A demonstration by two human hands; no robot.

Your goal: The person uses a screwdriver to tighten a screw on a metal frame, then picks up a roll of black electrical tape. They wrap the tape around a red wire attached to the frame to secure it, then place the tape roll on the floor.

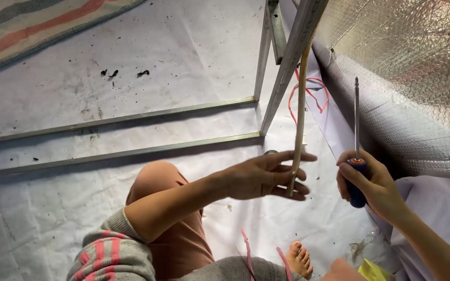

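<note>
On the white floor sheet (131, 47) beside a metal frame (266, 78), the left hand (266, 177) curls loosely about a pale thin rod (300, 104) hanging down along the slanted frame leg, fingers spread and only lightly touching its lower end, while the right hand (371, 182) is clamped on the blue-and-orange handle of a screwdriver (357, 135), shaft pointing up. Judging by this, the step is steadying the rod against the leg; the next move likely calls for a firmer left grip and turning the screwdriver tip toward the frame
</note>
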